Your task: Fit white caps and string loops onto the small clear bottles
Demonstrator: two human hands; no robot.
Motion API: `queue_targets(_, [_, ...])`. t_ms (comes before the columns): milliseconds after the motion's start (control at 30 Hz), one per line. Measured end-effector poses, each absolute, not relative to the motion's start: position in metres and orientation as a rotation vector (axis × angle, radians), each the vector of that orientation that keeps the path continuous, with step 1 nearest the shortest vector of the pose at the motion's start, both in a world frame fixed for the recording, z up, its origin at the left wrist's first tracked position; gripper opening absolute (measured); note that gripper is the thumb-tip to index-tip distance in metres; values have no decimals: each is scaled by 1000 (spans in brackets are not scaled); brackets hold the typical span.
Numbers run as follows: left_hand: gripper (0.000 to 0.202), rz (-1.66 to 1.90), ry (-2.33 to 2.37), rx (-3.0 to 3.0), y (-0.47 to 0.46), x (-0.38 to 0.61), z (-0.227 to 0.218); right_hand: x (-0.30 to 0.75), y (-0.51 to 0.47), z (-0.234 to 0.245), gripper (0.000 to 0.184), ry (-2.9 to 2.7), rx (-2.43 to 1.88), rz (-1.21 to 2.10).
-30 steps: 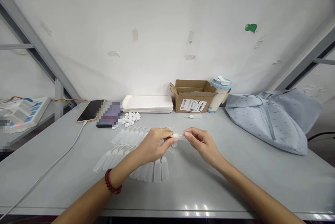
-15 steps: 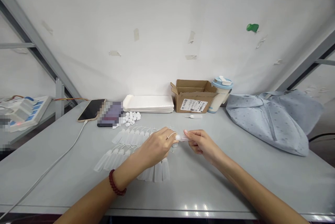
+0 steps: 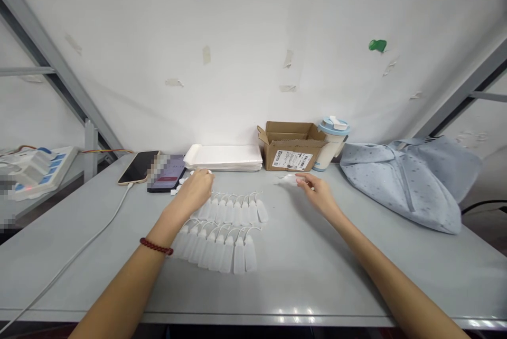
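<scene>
My left hand [image 3: 194, 191] is over the pile of small white caps [image 3: 180, 185], fingers curled down and together; its fingertips are hidden, so what they grip cannot be made out. Near the cardboard box, my right hand [image 3: 317, 191] is closed in a pinch on a small translucent squeeze bottle [image 3: 291, 179] with a thin tip pointing left. The bottle is partly covered by the fingers. Two rows of similar bottles lie between the hands: a back row [image 3: 237, 212] and a front row [image 3: 227, 254], each bottle with a thin curved white strand at its top.
Along the wall stand a stack of white envelopes [image 3: 225, 157], an open cardboard box [image 3: 293, 151] and a cup with a blue lid [image 3: 331, 143]. A patterned blue fabric bag [image 3: 400, 186] lies right. Two phones, one black-screened [image 3: 138, 167] with a charging cable [image 3: 91, 238], lie left.
My hands have parted from their meeting point over the bottle rows. The left went left and back to the caps. The right moved back toward the box with a small squeeze bottle.
</scene>
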State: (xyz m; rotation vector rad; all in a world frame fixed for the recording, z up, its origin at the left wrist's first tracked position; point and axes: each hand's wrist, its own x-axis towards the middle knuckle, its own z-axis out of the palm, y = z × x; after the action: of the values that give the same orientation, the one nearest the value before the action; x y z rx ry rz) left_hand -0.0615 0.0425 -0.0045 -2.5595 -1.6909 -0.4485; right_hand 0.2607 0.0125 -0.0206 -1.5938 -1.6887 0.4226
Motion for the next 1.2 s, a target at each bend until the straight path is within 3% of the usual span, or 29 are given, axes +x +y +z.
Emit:
queue_targets(333, [45,-183,-1733,-2571,56,-71,-16,271,24,-41,27,-1784,-1680,170])
queue_targets(500, [56,-172,-1707,-2623,54,-70,-18,249,6,-34,26,-1977,-1449,127])
queue_targets(700, [52,-177,-1676,-2701,52,-68,-20,217,-28,-25,28,-2364,-1087,363])
queue_targets(833, [48,-217,-1660,-2742,53,-66,-22,210,-37,-21,27,-2462,-1097,401])
queue_targets(1033, [26,-299,-1615,-2831,53,-62,-22,211,-36,-21,27,-2518,-1153,404])
queue_targets(1200, [23,-358,-1603,-2875,49,-58,-20,211,-33,-23,29,-2540,-1250,416])
